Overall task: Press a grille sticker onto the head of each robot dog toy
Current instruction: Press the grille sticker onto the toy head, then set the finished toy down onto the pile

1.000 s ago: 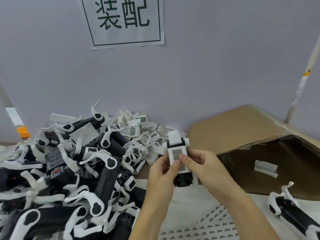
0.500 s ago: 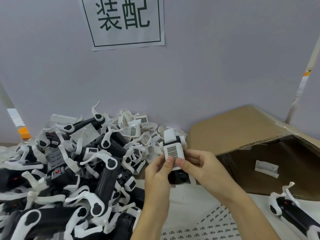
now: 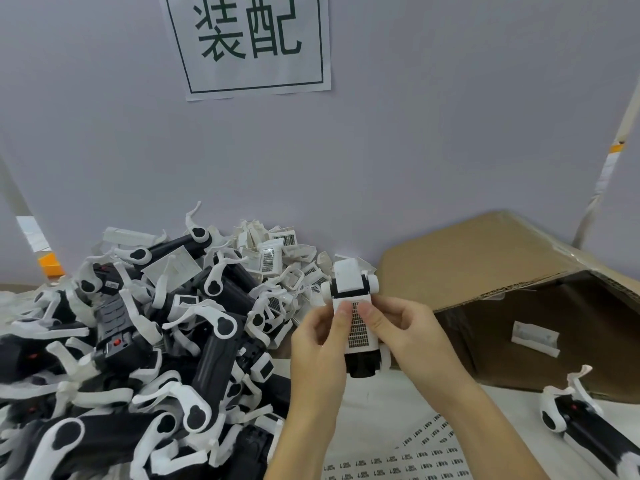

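I hold a black-and-white robot dog toy [image 3: 353, 282] upright at centre, its white head facing me. A dark grille sticker [image 3: 358, 326] lies on the head's front face. My left hand [image 3: 317, 344] grips the toy from the left with its thumb on the sticker's upper left edge. My right hand [image 3: 405, 330] grips it from the right, thumb pressing the sticker's upper right edge. The toy's black lower body [image 3: 362, 365] shows below my fingers.
A large heap of black-and-white robot dog toys [image 3: 138, 341] fills the left. Loose white head parts with grilles [image 3: 277, 254] pile at the wall. An open cardboard box [image 3: 502, 292] lies on its side at right. One toy [image 3: 575, 420] and a sticker sheet [image 3: 398, 462] lie near me.
The toy has shifted slightly right and turned more square to me. Both thumbs have slid up onto the upper part of the grille sticker.
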`<state>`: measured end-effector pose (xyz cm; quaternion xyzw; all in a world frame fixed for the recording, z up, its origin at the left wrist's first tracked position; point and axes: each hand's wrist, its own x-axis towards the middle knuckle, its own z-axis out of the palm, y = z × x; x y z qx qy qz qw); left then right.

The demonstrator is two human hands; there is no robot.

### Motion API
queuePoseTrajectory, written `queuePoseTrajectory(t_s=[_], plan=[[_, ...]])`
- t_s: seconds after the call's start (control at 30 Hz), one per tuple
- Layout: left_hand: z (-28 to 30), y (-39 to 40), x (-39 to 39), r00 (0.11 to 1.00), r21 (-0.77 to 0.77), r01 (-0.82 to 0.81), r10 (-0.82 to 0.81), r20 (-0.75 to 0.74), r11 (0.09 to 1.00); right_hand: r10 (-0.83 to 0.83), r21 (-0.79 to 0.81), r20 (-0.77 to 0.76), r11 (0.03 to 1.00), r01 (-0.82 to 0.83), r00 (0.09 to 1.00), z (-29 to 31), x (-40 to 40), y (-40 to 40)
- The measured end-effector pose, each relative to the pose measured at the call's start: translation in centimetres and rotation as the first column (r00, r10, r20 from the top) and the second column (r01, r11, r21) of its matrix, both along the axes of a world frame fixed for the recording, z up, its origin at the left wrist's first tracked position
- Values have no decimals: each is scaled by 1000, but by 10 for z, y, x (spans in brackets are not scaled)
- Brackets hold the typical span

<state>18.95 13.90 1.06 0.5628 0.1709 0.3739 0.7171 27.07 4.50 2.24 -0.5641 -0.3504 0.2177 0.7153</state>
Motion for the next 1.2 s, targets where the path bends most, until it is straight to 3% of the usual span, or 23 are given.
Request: queuePoseTrajectory(t_s=[0.2,0.33,0.4,0.47,0.5,0.57,0.63,0.7,0.8,0.9,0.97,1.1,1.2], plan=[[-1,-2,-2,995,73,-87,90,-34,993,-142,29,120,990,139,983,-4,-7,8],[2,0,-3,998,39,-63,64,-25,997,-68,-17,63,997,69,996,-2,-7,6],[1,-1,-2,995,37,-95,96,-38,995,-183,-95,172,975,201,968,-3,-5,7],[-2,-2,0,989,44,-138,140,-44,989,-370,-122,319,897,425,873,-3,-1,7],[-3,-2,1,990,36,-134,136,-45,990,-389,-124,368,880,459,845,-2,0,5],[-3,-1,3,999,-42,-19,18,-31,999,-248,-200,451,908,368,857,-1,1,3],[1,-1,4,983,-157,175,-163,86,972,-118,-305,524,899,315,843,-3,-1,4],[4,-2,4,958,-218,259,-222,179,941,-190,-274,551,879,390,813,-6,-1,5],[2,0,3,982,-265,142,-103,157,954,-332,-153,463,883,443,822,-6,3,2],[-2,5,3,989,-74,-151,151,-3,986,-359,-143,420,881,452,833,-2,9,-6],[-1,7,0,969,32,-242,243,-36,970,-292,-181,429,899,398,855,2,12,-14],[2,9,-4,999,-62,-41,43,22,997,-123,-288,436,919,268,891,11,15,-26],[-2,9,-3,999,27,-9,10,-42,1000,-111,-283,451,923,260,885,11,13,-26]])
